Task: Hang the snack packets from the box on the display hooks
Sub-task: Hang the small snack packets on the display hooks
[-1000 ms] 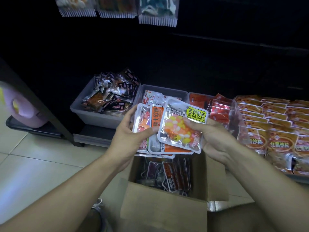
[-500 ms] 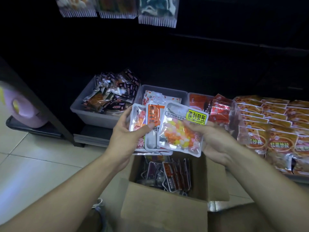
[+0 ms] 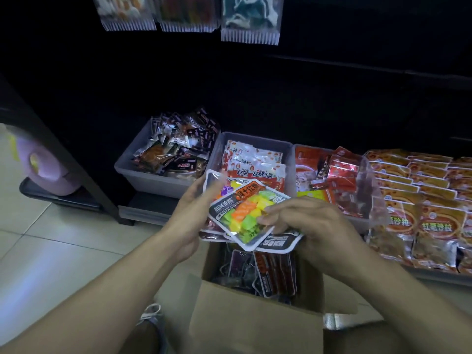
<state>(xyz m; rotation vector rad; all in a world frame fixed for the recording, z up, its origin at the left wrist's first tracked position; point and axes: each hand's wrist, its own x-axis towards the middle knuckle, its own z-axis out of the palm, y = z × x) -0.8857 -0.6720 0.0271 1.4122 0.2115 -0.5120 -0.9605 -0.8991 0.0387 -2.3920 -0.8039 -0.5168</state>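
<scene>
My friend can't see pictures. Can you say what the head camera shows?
Two hands, left hand and right hand, hold a fan of snack packets above an open cardboard box holding more packets. Behind are grey bins of snacks.

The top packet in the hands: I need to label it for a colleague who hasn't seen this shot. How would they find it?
Above the open cardboard box, both hands hold a fanned stack of packets. The top packet lies between the left hand and the right hand. Its clear window shows green, yellow and orange cubes; the packets beneath are mostly hidden.
</scene>
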